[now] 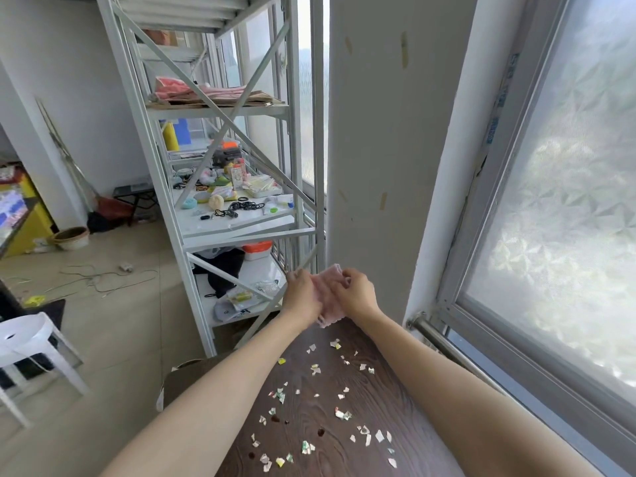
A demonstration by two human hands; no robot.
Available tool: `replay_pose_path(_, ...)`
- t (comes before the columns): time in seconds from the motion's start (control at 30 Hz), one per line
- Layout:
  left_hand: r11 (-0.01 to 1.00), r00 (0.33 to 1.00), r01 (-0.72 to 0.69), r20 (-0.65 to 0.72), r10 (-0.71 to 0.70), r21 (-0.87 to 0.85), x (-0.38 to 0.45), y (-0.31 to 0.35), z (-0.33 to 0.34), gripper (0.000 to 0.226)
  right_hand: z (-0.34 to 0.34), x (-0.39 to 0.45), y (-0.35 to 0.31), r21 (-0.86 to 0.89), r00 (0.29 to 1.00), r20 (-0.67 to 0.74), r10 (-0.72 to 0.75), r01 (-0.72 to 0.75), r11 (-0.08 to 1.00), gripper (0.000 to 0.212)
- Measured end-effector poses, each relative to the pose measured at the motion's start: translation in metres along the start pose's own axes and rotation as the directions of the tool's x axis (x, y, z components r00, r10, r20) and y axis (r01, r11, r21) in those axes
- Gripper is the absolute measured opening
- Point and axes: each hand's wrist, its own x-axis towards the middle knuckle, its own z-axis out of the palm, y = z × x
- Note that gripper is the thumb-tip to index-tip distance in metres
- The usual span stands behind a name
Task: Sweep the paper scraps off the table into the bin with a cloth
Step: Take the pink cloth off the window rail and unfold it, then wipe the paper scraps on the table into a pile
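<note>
Paper scraps (311,401) lie strewn across the dark wood-grain table (389,407), thinly near its far end and more thickly toward the viewer, none of them yet in the bin. Going from largest down: the table runs away from the viewer alongside a frosted window (568,201), with a white metal shelving rack (213,187) standing beyond its far left corner. Beside the table's left edge sits a brown cardboard box (180,378), open at the top (this looks to be the bin, though an arm hides most of it and its contents cannot be made out). Smaller still is the pink cloth (327,294), held up at the far end of the table between both hands. The left hand (303,292) has its fingers closed on the cloth's left side; the right hand (356,290) pinches the right side with its fingers curled together, as if bunching or folding it.

The cloth looks soft, limp and light, so it should fold readily into a pad; gripping it bunched in one palm would likely give a firmer wiping edge than holding it by a corner. The scraps are tiny, flat and nearly weightless, so they will probably skid ahead of a low, slow stroke but scatter if flicked. Sweeping leftward toward the box seems the short path.
</note>
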Motion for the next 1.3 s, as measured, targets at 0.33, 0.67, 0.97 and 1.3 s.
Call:
replay_pose_path(0.33, 0.865, 0.975, 0.018, 0.201, 0.096, -0.501, 0.001, -0.026, 0.018, 0.095, 0.011, 0.000, 0.010, 0.343, 0.956, 0.133, 0.260, -0.291, 0.893, 0.025)
replay_pose_path(0.67, 0.864, 0.995, 0.059, 0.098, -0.011, -0.500, -0.015, -0.056, 0.014, 0.062, 0.043, 0.003, 0.039, 0.601, 0.813, 0.279, 0.511, -0.563, 0.568, 0.039)
replay_pose_path(0.97, 0.853, 0.977, 0.179, 0.191, -0.096, -0.489, -0.015, -0.103, 0.074, 0.065, 0.083, -0.019, 0.075, 0.560, 0.780, 0.382, 0.495, -0.622, 0.548, 0.039)
replay_pose_path(1.3, 0.896, 0.924, 0.189, 0.381, -0.024, -0.401, 0.001, -0.130, 0.133, 0.054, 0.116, -0.006, 0.134, 0.343, 0.733, 0.185, 0.654, -0.672, 0.656, 0.033)
